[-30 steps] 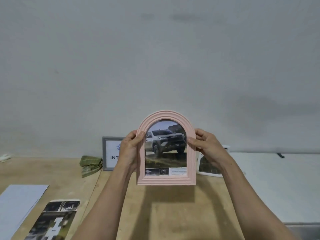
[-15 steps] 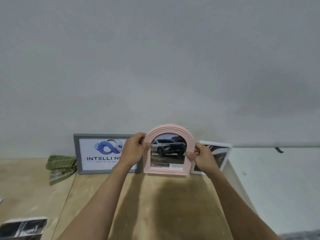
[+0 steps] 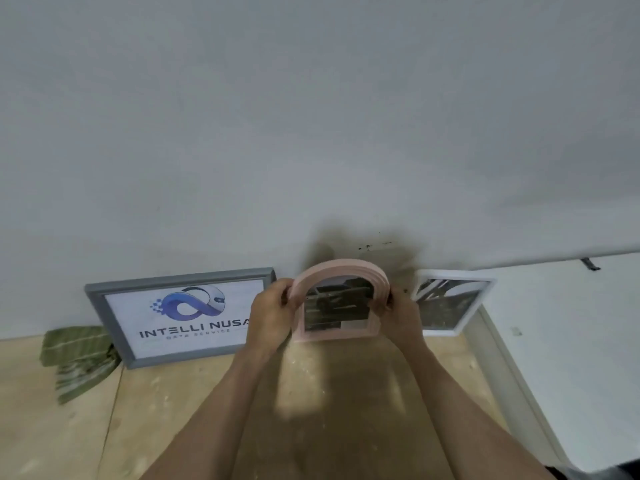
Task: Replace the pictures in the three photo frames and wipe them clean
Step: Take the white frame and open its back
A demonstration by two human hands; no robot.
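A pink arched photo frame (image 3: 341,268) with a car picture stands at the back of the wooden table (image 3: 329,393), close to the wall. My left hand (image 3: 270,315) grips its left edge and my right hand (image 3: 401,315) grips its right edge. Its top tilts toward me. A grey frame (image 3: 104,306) with a blue logo print leans on the wall to its left. A white frame (image 3: 479,303) with a dark picture leans to its right.
A folded green cloth (image 3: 78,358) lies on the table left of the grey frame. A white surface (image 3: 571,358) adjoins the table on the right. The grey wall (image 3: 311,133) rises directly behind the frames.
Both hands carried the pink frame away from me, from mid-air down to the back of the table between the grey and white frames. The view swung to the left.
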